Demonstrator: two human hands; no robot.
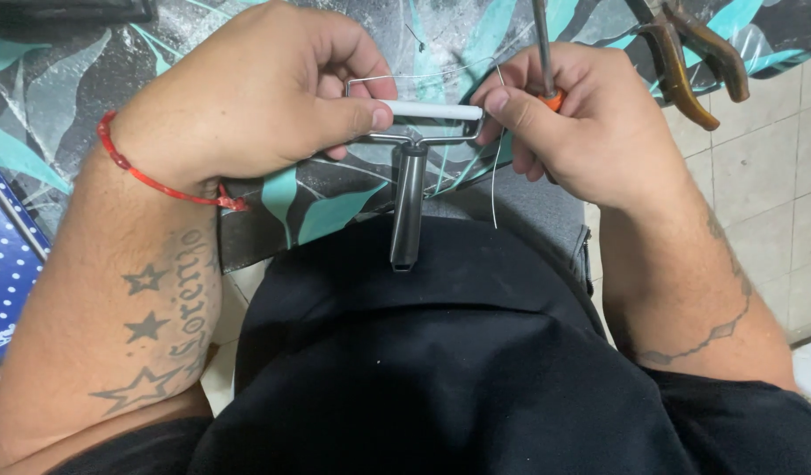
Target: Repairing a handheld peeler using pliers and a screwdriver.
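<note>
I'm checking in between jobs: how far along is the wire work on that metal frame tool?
Looks done: the white rod sits across the metal frame tool. In hand: the left hand pinches the rod and frame, while the right hand holds an orange-tipped tool and thin wire. Apparently left: the wire's end hangs loose; the pliers lie unused.

We cannot see the left end of the white tube (432,110), covered by the thumb of the left hand (256,97); the screwdriver (544,53) above the right hand (581,123) is cut by the top edge, its orange handle mostly buried in the fist; the brown-handled pliers (687,53) right of that hand lose their jaws past the frame; the thin wire (495,189) is too fine to trace among the fingers.
</note>
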